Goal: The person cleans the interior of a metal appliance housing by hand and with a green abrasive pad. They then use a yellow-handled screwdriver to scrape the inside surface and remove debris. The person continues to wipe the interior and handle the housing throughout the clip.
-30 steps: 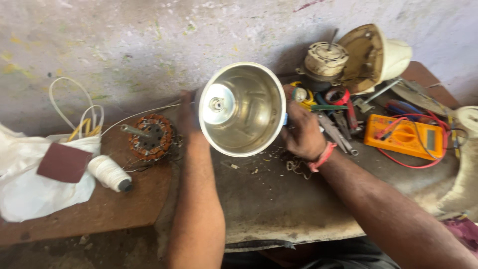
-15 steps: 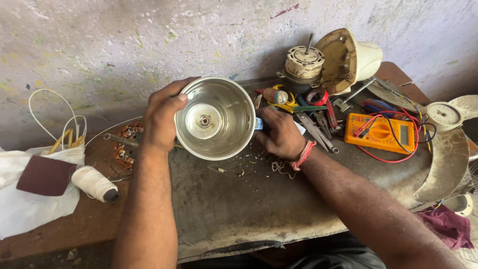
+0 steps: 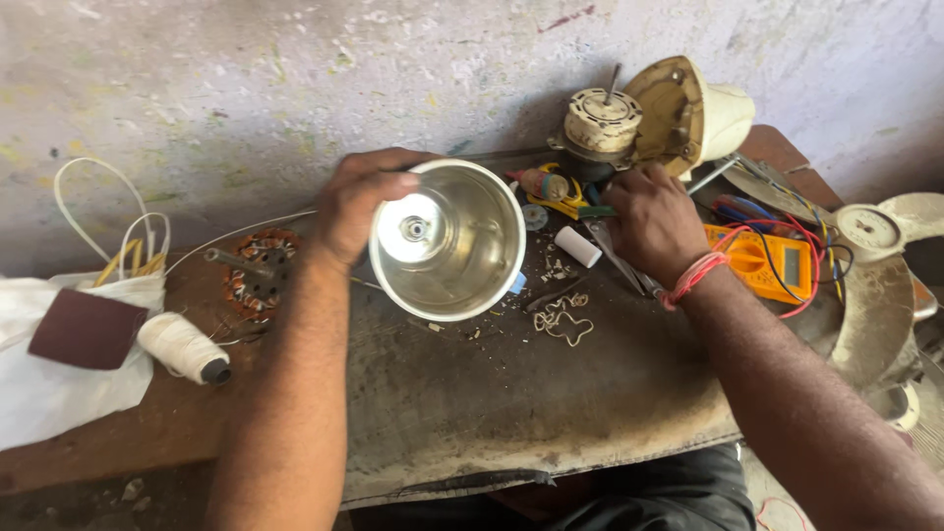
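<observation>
My left hand [image 3: 359, 202] grips the rim of a shiny steel jar [image 3: 447, 241], tilted so its open mouth faces me above the dark worktop [image 3: 511, 403]. A small blue piece [image 3: 518, 283] shows at the jar's right edge. My right hand [image 3: 654, 221] rests palm down on a pile of hand tools, apart from the jar, with its fingertips at a green-handled tool [image 3: 595, 211]. A red band circles that wrist. Whether the fingers grip anything is hidden. A short white cylinder [image 3: 577, 246] lies between the jar and the right hand.
Behind the tools stand a small motor [image 3: 602, 118] and a cream fan housing [image 3: 688, 108]. An orange multimeter [image 3: 762, 261] with red and black leads and a fan blade [image 3: 885, 285] lie right. On the left are a copper-wound stator [image 3: 258, 270], thread spool [image 3: 182, 347] and white bag [image 3: 59, 393].
My right hand has left the jar's side and moved right onto the tool pile. The left hand has tilted the jar and now holds it alone.
</observation>
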